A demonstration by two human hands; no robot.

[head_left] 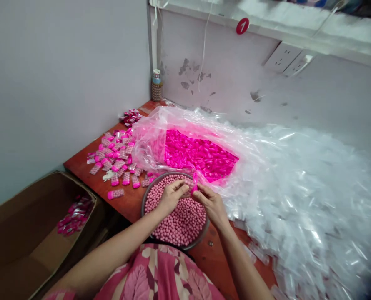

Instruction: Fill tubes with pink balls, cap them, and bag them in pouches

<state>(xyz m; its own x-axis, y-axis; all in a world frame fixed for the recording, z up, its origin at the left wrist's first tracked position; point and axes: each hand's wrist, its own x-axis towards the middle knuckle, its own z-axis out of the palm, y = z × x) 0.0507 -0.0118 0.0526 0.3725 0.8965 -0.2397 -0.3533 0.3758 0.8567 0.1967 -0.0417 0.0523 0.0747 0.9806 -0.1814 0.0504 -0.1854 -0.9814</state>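
Over a round bowl (206, 229) of pink beads (179, 225), both my hands meet at one small clear container (189, 183). The fingers of my left hand (172, 197) pinch its clear body. My right hand (213, 205) pinches a bright pink cap (194, 183) at the container's end; how firmly the cap sits on it I cannot tell. Just behind my hands an open plastic bag (148, 139) holds many loose pink caps (201, 154). Left of the bowl lies a heap of bead-filled containers with pink caps (118, 152).
A large pile of clear empty containers (307, 200) covers the right of the red-brown table (123, 205). At lower left stands a cardboard box (23, 246) with pink-capped containers inside. A bottle in a woven sleeve (156, 89) stands in the back corner by the walls.
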